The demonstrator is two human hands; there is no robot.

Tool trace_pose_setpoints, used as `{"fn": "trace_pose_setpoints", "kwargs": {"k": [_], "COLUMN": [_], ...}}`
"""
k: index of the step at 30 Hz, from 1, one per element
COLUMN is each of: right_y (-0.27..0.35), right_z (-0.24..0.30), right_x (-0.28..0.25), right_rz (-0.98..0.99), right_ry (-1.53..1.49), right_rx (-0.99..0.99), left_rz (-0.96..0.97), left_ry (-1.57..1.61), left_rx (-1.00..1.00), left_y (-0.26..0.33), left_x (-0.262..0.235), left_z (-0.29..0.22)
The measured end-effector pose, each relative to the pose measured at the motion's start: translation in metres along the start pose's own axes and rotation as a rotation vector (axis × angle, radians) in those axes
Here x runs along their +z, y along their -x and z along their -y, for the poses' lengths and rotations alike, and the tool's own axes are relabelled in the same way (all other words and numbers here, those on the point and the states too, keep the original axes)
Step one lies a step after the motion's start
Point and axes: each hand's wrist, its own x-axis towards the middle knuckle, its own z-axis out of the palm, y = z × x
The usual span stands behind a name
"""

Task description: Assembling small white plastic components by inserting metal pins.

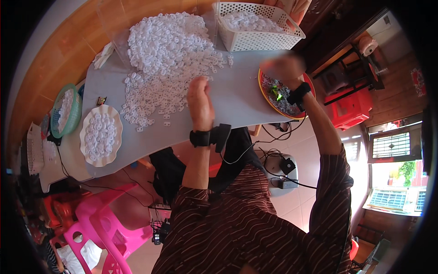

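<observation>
My left hand is raised over the grey table, its fingers curled together. Whatever they may hold is hidden. Just beyond and to the left of it spreads a large heap of small white plastic pieces with holes, with single ones scattered toward the near edge. On the right, my right hand is over the far side of a round tray with a red and yellow rim. Motion smears its fingers. Small dark metallic-looking parts and a shiny green wrapper lie in the tray. Each wrist wears a black strap.
A white perforated basket with more white pieces stands at the back right. At left are a scalloped plate and a green basket, both with white pieces. Cables hang near the tray. A pink chair and red stools stand around.
</observation>
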Motion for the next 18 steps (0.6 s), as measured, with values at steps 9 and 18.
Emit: {"fn": "trace_pose_setpoints", "kwargs": {"k": [9, 18], "right_y": [-0.011, 0.004], "right_z": [0.114, 0.118], "right_x": [0.045, 0.081], "right_rz": [0.105, 0.151], "right_ry": [-0.26, -0.259], "right_rx": [-0.231, -0.21], "left_rz": [0.063, 0.11], "left_ry": [-0.043, -0.172], "left_rx": [0.044, 0.051], "left_y": [0.017, 0.04], "left_x": [-0.017, -0.041], "left_z": [-0.026, -0.04]}}
